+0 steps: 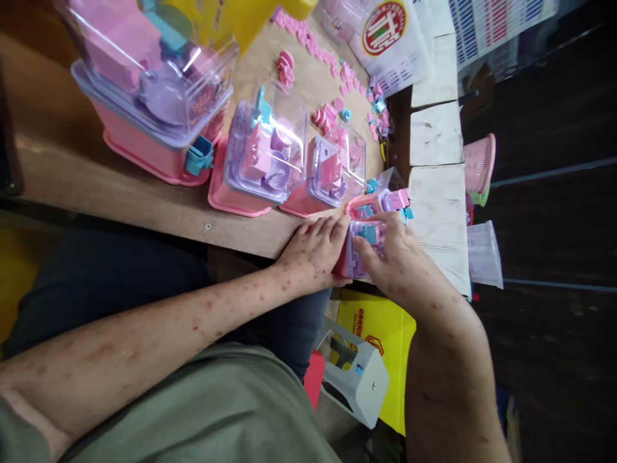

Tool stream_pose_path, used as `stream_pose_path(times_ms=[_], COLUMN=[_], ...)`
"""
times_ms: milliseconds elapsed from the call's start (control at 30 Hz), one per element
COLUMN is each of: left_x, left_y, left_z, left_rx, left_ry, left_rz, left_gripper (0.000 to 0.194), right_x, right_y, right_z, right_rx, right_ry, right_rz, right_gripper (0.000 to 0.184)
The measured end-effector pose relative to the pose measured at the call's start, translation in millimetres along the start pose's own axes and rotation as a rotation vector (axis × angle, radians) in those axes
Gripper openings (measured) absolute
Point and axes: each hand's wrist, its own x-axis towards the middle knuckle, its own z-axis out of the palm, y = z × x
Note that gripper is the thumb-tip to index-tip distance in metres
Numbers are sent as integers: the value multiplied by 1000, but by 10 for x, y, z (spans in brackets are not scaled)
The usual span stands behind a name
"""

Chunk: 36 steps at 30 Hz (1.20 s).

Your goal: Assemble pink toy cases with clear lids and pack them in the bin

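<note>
At the table's near edge stands a small toy box with a pink base, a lilac rim and a clear cover, pink and blue toy pieces showing inside. My left hand presses against the base side of this box, its fingers close together. From the other side, my right hand grips the cover, thumb on the near side and fingers over the top. Part of the box is hidden by both hands. Just beyond it lies an open pink and lilac toy case with blue pieces, close to my right fingertips.
Several similar boxes line the wooden table, including a large one, a medium one and a smaller one. Loose pink pieces lie behind. White cartons border the right; a grey stool stands below.
</note>
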Motion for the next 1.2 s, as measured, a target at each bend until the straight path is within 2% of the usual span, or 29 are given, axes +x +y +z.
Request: stream_pose_path(times_ms=[133,300,433,600,800,1100,1200], left_x=[2,-12,-17,-10,-6,-20,-23], left_y=[-15,-33,-38,-13,-2,-11,-4], left_z=[18,43,37,-31,-38,-18,-46], left_rx=[8,4,11,8,-7,-26,-27], left_ry=[12,13,11,-34,-56,17,22], left_rz=[8,22,34,19,5,7,13], left_gripper=[119,118,119,118,117,116,114], right_x=[37,41,58,94,93,-1,16], right_y=[42,-16,-57,39,70,-10,-30], right_z=[-54,-52,-44,-36,-1,18,-48], right_rx=[-12,-51,-34,-38,-14,32,90], right_ry=[-54,-51,-68,-116,-66,-35,-43], right_rz=[-29,66,76,62,14,95,71], right_gripper=[47,54,55,58,55,63,54])
